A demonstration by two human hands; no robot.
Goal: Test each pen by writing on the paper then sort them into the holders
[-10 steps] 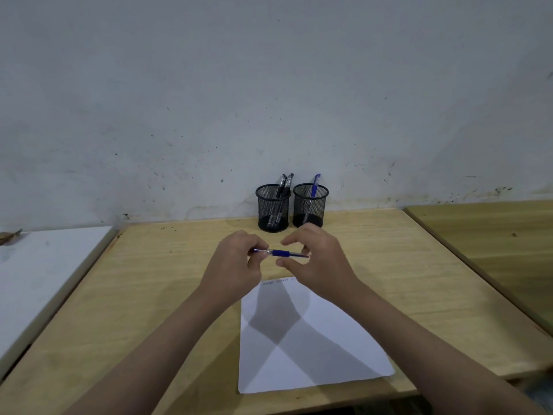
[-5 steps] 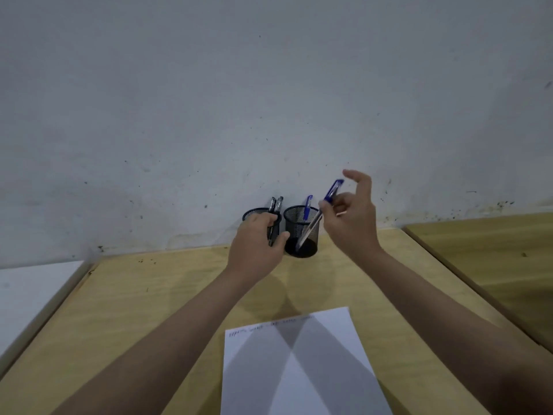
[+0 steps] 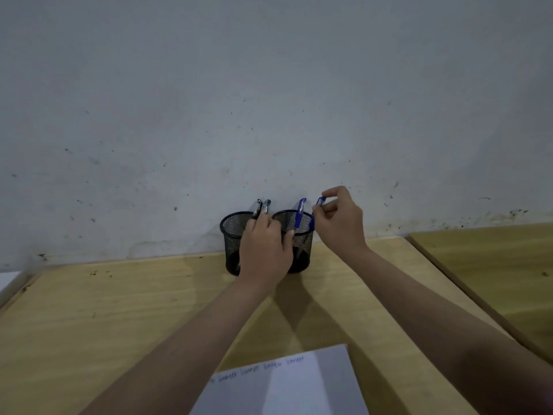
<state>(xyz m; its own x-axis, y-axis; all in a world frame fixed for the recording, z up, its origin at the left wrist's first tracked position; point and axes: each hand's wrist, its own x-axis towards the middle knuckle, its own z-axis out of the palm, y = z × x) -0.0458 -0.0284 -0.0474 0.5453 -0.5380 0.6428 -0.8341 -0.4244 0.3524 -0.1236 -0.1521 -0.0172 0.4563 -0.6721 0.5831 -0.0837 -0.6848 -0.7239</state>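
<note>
Blue pen in right hand fingertips.
</note>
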